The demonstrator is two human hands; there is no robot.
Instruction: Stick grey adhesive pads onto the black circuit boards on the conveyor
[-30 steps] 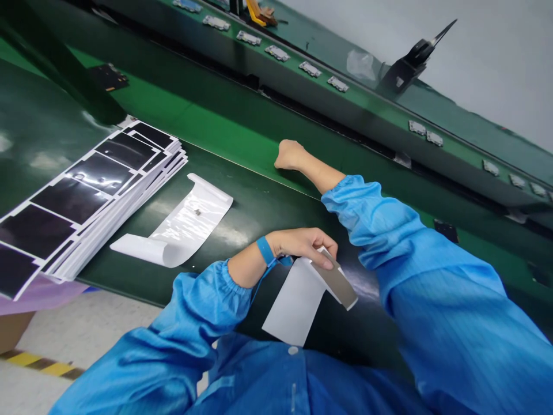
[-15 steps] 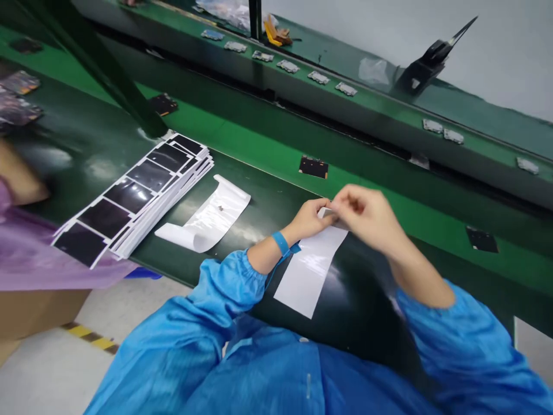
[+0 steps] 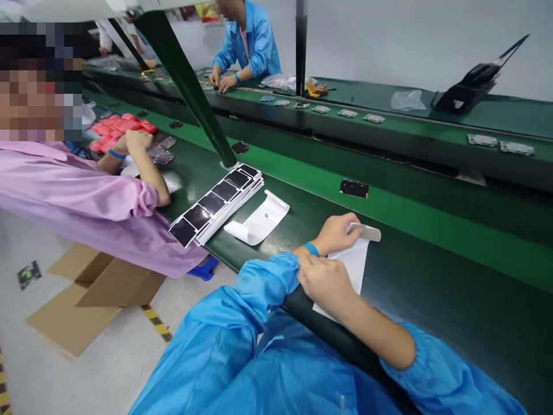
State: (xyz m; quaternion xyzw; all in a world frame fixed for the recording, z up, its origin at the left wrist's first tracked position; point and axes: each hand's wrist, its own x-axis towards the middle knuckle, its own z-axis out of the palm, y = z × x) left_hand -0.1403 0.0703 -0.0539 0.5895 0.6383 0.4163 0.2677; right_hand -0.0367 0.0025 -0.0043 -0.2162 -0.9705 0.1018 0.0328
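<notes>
Away from the white sheet (image 3: 355,264) comes our right hand (image 3: 327,283), fingers curled closed against our left sleeve (image 3: 276,273), while our left hand (image 3: 339,233) pinches the sheet's turned-back far end over the bench (image 3: 436,300), the rest seemingly unturned.

The person wears a blue smock (image 3: 302,372) of light, slightly shiny cloth, with many soft wrinkles. The left sleeve (image 3: 224,323) and the right sleeve (image 3: 458,366) are of the same blue and quite loose. The right cuff (image 3: 406,346) is gathered into small folds. Around the left wrist sits a flat blue band (image 3: 311,249). The left hand (image 3: 337,233) and the right hand (image 3: 327,282) are bare.
</notes>
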